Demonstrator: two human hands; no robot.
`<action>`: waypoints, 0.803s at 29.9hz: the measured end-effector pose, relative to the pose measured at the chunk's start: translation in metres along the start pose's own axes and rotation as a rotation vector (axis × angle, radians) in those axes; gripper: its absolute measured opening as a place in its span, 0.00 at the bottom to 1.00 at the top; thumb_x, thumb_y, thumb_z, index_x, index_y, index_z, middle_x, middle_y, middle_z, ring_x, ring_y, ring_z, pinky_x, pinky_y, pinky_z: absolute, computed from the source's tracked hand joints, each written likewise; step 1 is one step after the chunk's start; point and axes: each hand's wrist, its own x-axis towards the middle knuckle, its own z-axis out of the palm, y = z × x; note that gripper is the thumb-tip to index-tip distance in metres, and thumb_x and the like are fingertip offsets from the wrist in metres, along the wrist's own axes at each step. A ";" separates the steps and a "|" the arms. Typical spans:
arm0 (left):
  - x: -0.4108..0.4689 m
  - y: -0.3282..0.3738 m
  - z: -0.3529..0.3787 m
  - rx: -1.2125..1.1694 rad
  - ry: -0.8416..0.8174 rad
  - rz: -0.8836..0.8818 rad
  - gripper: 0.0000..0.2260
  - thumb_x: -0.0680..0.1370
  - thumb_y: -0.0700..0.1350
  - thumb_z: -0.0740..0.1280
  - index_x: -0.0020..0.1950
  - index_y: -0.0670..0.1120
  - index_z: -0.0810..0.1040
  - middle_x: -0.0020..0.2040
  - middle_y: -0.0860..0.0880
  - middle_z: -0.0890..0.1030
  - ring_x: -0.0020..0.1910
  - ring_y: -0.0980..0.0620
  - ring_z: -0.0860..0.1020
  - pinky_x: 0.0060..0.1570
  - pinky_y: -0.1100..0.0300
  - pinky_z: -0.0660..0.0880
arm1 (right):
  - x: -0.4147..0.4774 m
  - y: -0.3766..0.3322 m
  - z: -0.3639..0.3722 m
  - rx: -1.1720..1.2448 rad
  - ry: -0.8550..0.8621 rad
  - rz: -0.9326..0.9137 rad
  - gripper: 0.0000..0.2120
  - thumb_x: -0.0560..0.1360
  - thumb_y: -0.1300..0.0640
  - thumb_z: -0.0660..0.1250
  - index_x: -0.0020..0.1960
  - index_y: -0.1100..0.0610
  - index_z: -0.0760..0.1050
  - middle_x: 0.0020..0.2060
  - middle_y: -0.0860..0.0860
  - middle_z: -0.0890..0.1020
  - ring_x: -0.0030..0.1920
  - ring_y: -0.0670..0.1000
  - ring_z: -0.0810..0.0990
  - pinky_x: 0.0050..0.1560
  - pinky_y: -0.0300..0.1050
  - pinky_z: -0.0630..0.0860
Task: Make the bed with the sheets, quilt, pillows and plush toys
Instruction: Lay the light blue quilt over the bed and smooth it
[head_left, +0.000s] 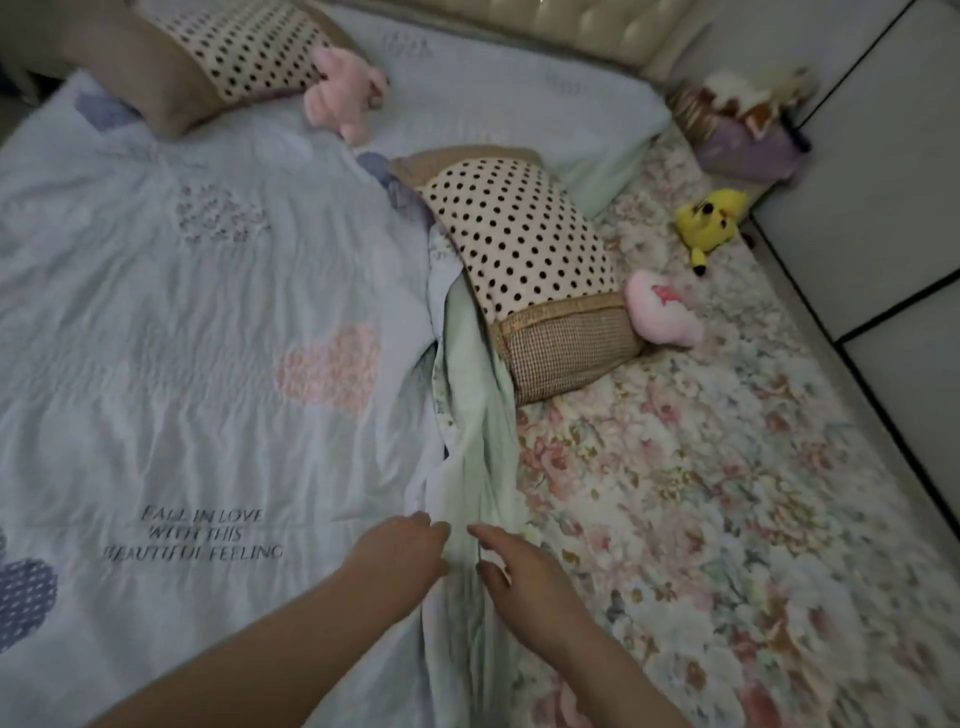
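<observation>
Left hand (400, 551) and right hand (519, 569), fingers loosely parted and holding nothing, at the bunched right edge of the quilt (208, 312), beside the floral sheet (701, 493). Farther up: near pillow (519, 234) on that edge, far pillow (249, 47), yellow toy (709, 223) on the sheet.

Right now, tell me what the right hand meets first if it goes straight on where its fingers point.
The right hand would meet the bunched pale green sheet almost at once; whether it already touches is unclear.

quilt (182, 312) left, pillow (524, 249) on its edge, plush toys (665, 312) right
</observation>
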 end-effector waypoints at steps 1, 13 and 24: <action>0.014 0.001 -0.022 0.008 0.061 0.008 0.22 0.82 0.53 0.59 0.73 0.46 0.65 0.64 0.44 0.72 0.61 0.44 0.74 0.58 0.53 0.72 | 0.012 0.003 -0.021 -0.008 0.053 -0.017 0.21 0.82 0.55 0.58 0.74 0.44 0.64 0.69 0.44 0.71 0.68 0.45 0.70 0.65 0.36 0.64; 0.216 0.066 -0.165 -0.230 0.500 -0.219 0.36 0.81 0.56 0.60 0.80 0.46 0.43 0.77 0.41 0.57 0.71 0.42 0.66 0.66 0.49 0.67 | 0.193 0.133 -0.239 -0.114 0.306 -0.183 0.30 0.82 0.52 0.58 0.80 0.50 0.48 0.75 0.53 0.64 0.72 0.53 0.64 0.69 0.46 0.62; 0.386 0.056 -0.198 -0.369 0.735 -0.384 0.39 0.77 0.66 0.58 0.78 0.59 0.36 0.78 0.40 0.38 0.74 0.31 0.56 0.70 0.38 0.61 | 0.371 0.161 -0.273 -0.113 0.436 -0.113 0.42 0.73 0.32 0.58 0.78 0.44 0.41 0.77 0.56 0.55 0.76 0.59 0.56 0.71 0.64 0.60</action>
